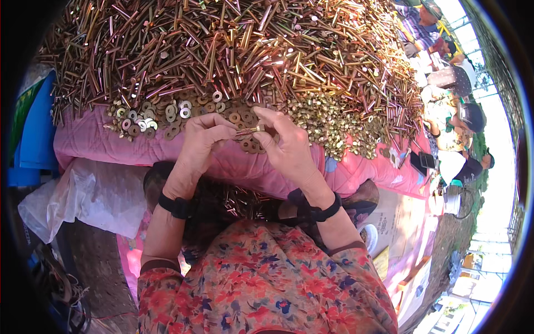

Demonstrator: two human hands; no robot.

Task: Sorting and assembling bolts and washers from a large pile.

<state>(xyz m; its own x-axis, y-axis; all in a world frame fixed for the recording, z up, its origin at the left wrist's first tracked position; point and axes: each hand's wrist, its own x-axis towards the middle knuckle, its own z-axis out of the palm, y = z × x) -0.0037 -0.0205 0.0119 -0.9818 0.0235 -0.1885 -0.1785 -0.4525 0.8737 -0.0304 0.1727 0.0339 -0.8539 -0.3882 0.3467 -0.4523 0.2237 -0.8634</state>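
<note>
In front of me my left hand is closed, with thumb and fingertips pinching one end of a metal bolt. At the bolt's other end, the thumb and index finger of my right hand are closed on it, near a small shiny piece that may be a nut. The bolt lies about level between the fingertips, just above flat round washers. To the right of the washers is a heap of small brass-coloured nuts. Behind both spreads a large pile of long bolts.
A pink quilted cloth covers the work surface's near edge. More bolts lie below, between my knees. Clear plastic sheeting and a blue container are at left. A phone-like dark device and several people are at right.
</note>
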